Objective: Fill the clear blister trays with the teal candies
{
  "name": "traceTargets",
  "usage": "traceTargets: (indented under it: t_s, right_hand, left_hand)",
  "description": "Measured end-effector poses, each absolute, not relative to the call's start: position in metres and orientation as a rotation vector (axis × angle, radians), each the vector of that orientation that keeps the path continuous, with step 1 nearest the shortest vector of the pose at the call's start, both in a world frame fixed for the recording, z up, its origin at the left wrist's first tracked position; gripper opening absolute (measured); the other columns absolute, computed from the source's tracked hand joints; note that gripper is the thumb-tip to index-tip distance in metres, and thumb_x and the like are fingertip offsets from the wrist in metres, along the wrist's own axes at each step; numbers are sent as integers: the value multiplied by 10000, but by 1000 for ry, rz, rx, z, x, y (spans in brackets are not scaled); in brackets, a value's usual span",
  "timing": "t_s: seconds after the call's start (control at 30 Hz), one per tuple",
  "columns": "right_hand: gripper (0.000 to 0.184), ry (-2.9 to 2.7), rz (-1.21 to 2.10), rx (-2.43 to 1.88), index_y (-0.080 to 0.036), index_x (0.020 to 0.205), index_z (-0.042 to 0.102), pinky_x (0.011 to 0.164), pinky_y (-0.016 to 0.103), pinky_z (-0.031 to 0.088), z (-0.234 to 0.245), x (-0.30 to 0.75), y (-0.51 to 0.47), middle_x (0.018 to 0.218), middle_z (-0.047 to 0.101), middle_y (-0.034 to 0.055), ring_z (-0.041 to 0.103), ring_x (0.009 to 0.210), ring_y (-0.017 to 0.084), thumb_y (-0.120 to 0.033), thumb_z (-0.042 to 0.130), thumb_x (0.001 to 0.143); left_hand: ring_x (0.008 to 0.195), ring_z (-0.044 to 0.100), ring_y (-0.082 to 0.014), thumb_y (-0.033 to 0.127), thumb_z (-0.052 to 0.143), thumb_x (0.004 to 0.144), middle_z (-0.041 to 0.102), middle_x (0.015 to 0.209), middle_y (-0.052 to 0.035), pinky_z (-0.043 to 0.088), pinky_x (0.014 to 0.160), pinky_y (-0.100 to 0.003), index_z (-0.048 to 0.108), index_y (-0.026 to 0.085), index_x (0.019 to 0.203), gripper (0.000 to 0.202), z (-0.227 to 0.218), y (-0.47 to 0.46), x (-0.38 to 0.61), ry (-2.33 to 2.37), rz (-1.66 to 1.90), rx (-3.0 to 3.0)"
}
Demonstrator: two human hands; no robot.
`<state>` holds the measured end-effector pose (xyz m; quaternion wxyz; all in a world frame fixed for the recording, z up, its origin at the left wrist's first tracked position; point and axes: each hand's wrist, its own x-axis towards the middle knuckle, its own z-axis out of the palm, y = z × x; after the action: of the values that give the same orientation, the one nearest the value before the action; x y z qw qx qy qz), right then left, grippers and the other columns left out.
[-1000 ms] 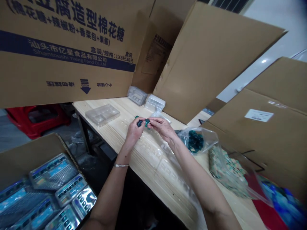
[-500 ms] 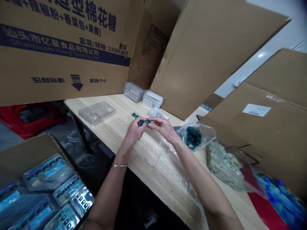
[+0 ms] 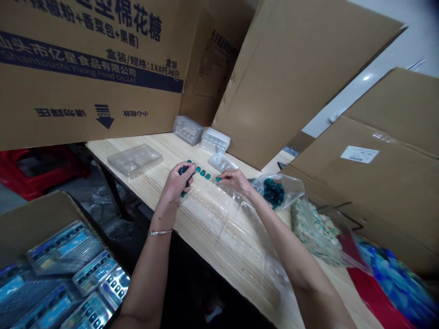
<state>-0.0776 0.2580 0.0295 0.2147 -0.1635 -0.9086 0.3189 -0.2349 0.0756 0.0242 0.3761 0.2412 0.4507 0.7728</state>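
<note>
My left hand (image 3: 175,183) is closed around several dark teal pieces (image 3: 184,171), small and glossy; the fingers cover part of them. Between the fingertips of my right hand (image 3: 236,180) is a single small teal piece (image 3: 218,179), held low over the clear plastic trays. A short row of teal pieces (image 3: 202,173) lies between the two hands. Transparent moulded trays (image 3: 211,208) with small hollows spread over the table below my hands. Beside my right forearm sits a clear bag (image 3: 273,193) of dark teal pieces.
Stacked clear trays (image 3: 135,160) and a clear case (image 3: 215,140) stand farther back on the wooden table (image 3: 161,142). Tall cardboard boxes (image 3: 302,68) wall the far side. A bag of pale green pieces (image 3: 317,224) lies right; a carton of blue packs (image 3: 63,246) stands lower left.
My hands have moved apart, the left one leftward and the right one slightly right with a teal piece. More of the teal row now shows between them.
</note>
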Motion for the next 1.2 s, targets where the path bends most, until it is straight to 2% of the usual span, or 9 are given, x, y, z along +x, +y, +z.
traceTargets:
  t_s: [0.3, 0.43, 0.53, 0.73, 0.83, 0.9, 0.97, 1.07, 1.2]
  right_hand:
    - [180, -2652, 789, -423, -176, 826, 740, 698, 299, 471, 0, -83, 280, 812, 686, 65, 612, 727, 170, -235, 675, 669]
    - [173, -2706, 702, -379, -175, 846, 736, 704, 288, 471, 1, -84, 277, 828, 689, 72, 613, 740, 168, -258, 647, 723]
    - [157, -2718, 643, -375, -165, 811, 732, 715, 268, 461, 0, -87, 272, 812, 688, 80, 616, 759, 162, -247, 602, 778]
    - [206, -2696, 465, -513, -147, 636, 687, 681, 275, 423, -10, -94, 251, 707, 643, 81, 575, 696, 161, -106, 536, 770]
    - [120, -2661, 460, -532, -152, 774, 701, 743, 303, 430, -4, -92, 239, 811, 661, 92, 586, 783, 185, -175, 583, 773]
    - [169, -2554, 535, -555, -162, 880, 692, 747, 316, 443, 9, -93, 229, 864, 664, 88, 590, 798, 192, -269, 610, 778]
    - [211, -2416, 656, -569, -173, 884, 689, 694, 303, 456, 27, -96, 213, 848, 661, 70, 590, 747, 178, -339, 594, 796]
    - [209, -2337, 784, -462, -190, 864, 699, 664, 272, 462, 58, -108, 185, 846, 653, 54, 590, 747, 160, -354, 583, 807]
    - [185, -2378, 808, -355, -193, 878, 709, 692, 258, 464, 88, -127, 162, 878, 649, 57, 591, 791, 148, -319, 598, 800]
  left_hand:
    - [443, 396, -20, 411, 717, 646, 505, 738, 18, 222, 302, -108, 549, 165, 850, 361, 22, 81, -232, 1101, 1928, 631]
    - [442, 401, -21, 417, 720, 642, 505, 725, 21, 223, 303, -106, 548, 166, 856, 371, 21, 81, -233, 1107, 1931, 627]
    - [442, 400, -19, 417, 723, 640, 511, 741, 21, 223, 302, -106, 552, 168, 858, 372, 20, 82, -232, 1101, 1923, 619]
    - [468, 415, -13, 400, 727, 654, 527, 772, 10, 215, 315, -103, 575, 158, 850, 347, 21, 84, -227, 923, 2004, 540]
    - [481, 430, -11, 415, 707, 680, 531, 769, 3, 215, 321, -106, 588, 145, 864, 348, 23, 85, -224, 749, 2027, 411]
    - [481, 439, -16, 436, 683, 703, 533, 755, -3, 212, 318, -113, 589, 138, 867, 353, 23, 86, -223, 682, 2011, 333]
    - [470, 438, -21, 459, 666, 715, 532, 731, -5, 207, 314, -119, 586, 133, 869, 370, 23, 88, -223, 662, 1996, 296]
    - [458, 432, -28, 494, 646, 720, 517, 694, 3, 208, 313, -122, 579, 135, 877, 398, 22, 89, -220, 714, 2023, 352]
    - [431, 403, -40, 408, 679, 696, 443, 594, 53, 225, 319, -125, 535, 167, 863, 327, 19, 92, -215, 886, 2042, 494]
